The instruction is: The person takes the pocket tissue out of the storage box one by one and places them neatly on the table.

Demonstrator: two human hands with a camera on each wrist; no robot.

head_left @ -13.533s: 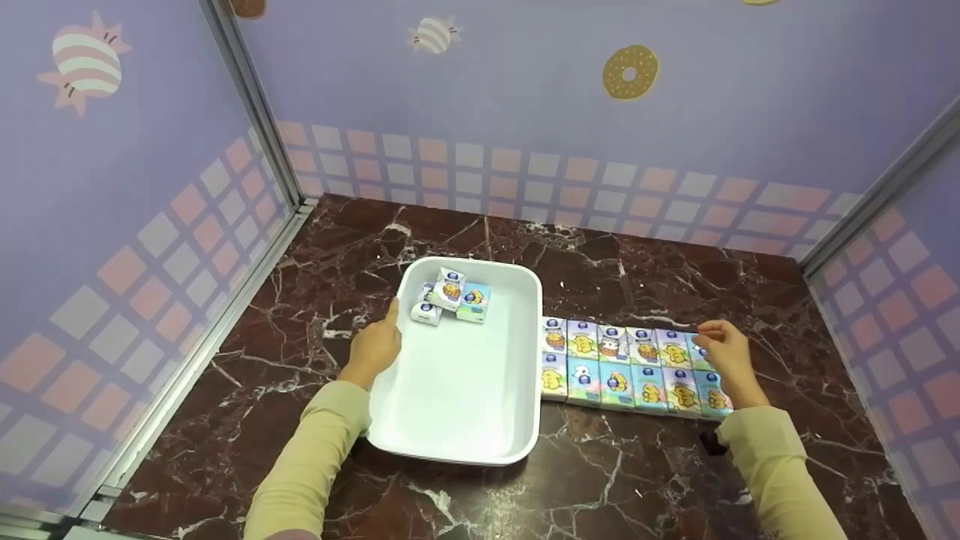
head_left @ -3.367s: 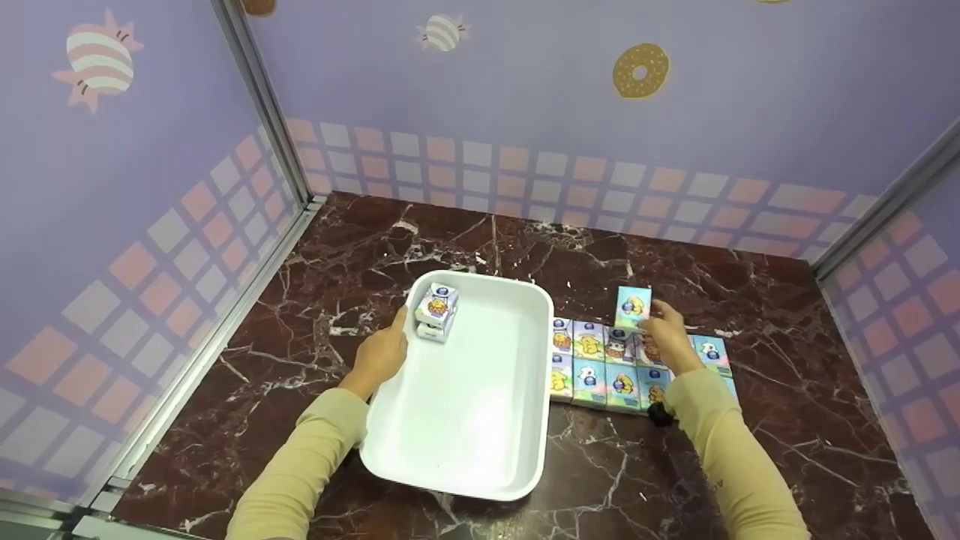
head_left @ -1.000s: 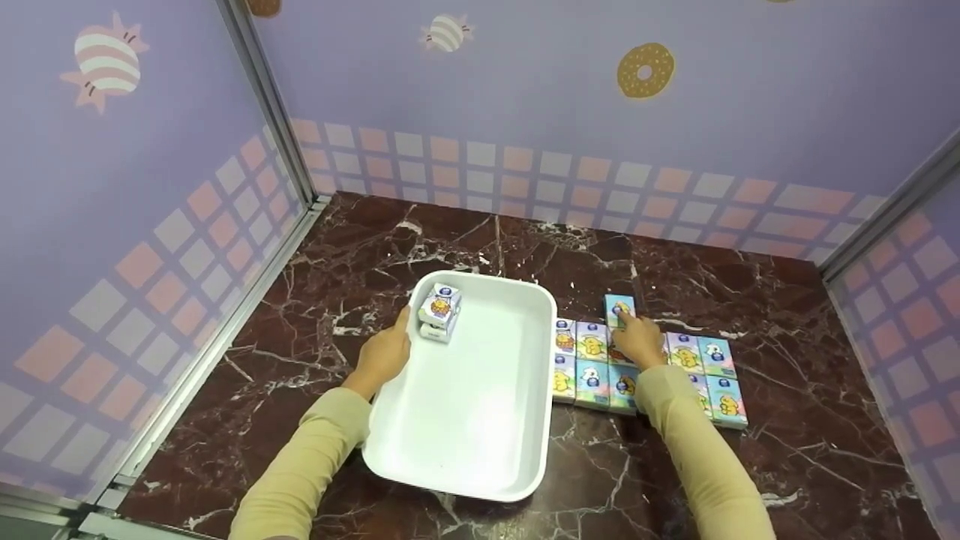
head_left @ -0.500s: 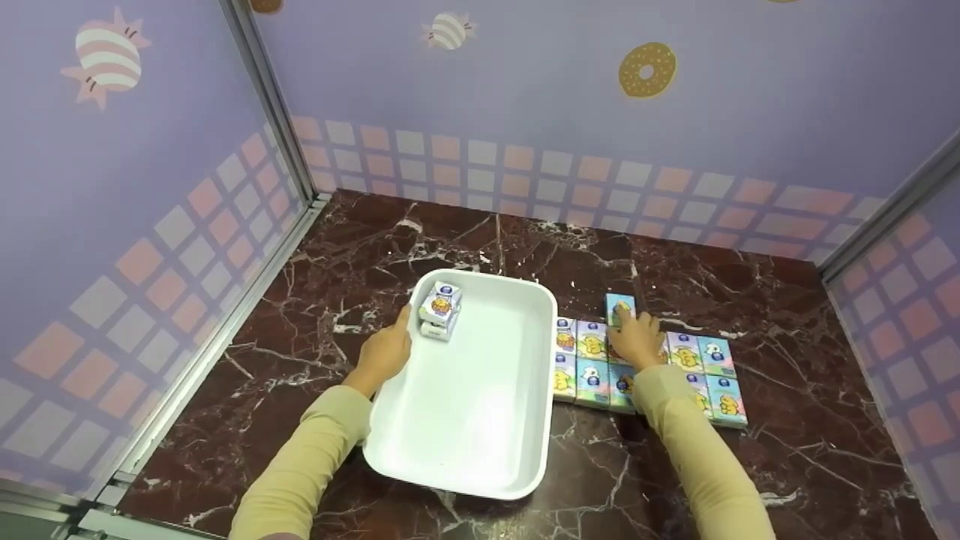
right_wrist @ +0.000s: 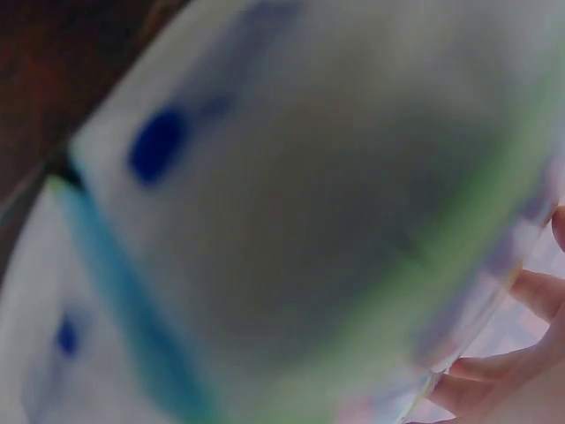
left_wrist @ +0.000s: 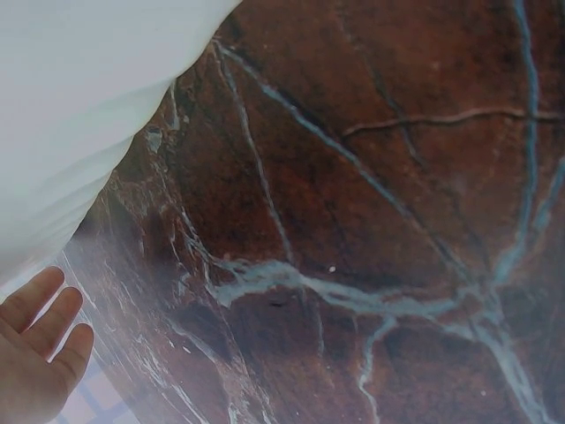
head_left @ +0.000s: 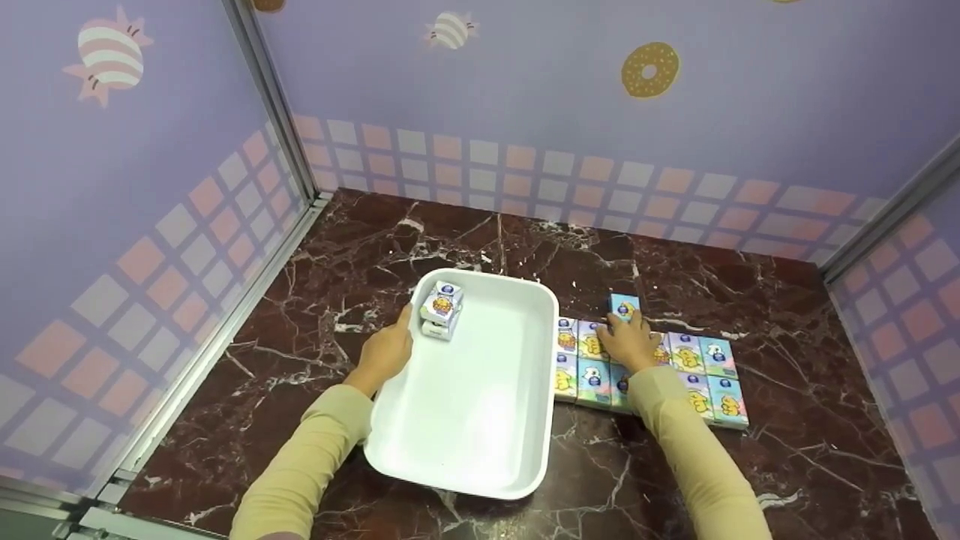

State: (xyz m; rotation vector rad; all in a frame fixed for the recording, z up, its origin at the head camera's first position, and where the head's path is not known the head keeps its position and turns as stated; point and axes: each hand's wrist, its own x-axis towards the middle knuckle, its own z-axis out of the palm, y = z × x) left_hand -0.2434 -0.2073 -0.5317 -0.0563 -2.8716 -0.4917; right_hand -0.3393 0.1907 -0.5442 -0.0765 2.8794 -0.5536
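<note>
My left hand (head_left: 384, 356) lies along the left rim of a white tray (head_left: 546, 420). Its fingers are fairly straight beside the tray wall in the left wrist view. In the tray's far left corner, a lilac tissue pack (head_left: 442, 303) rests on a white one (head_left: 437, 330). My right hand (head_left: 630, 341) is over two rows of cartoon-printed tissue packs (head_left: 686, 351), fingers spread and touching them. A blue tissue pack (head_left: 622, 302) lies just behind the rows at its fingertips. The right wrist view is mostly a blurred close-up of packs, with several fingers (right_wrist: 494, 367) at their edge.
The rows butt against the tray's right side on a dark red marbled table (head_left: 787, 360). Purple printed panels (head_left: 480, 97) close off the back and both sides. A metal frame strip (head_left: 225, 330) runs along the left edge.
The blue pack left the tray, was carried by my right hand and now lies behind the rows, let go. Lately that hand drew back slightly and spread over the packs. My left hand stays.
</note>
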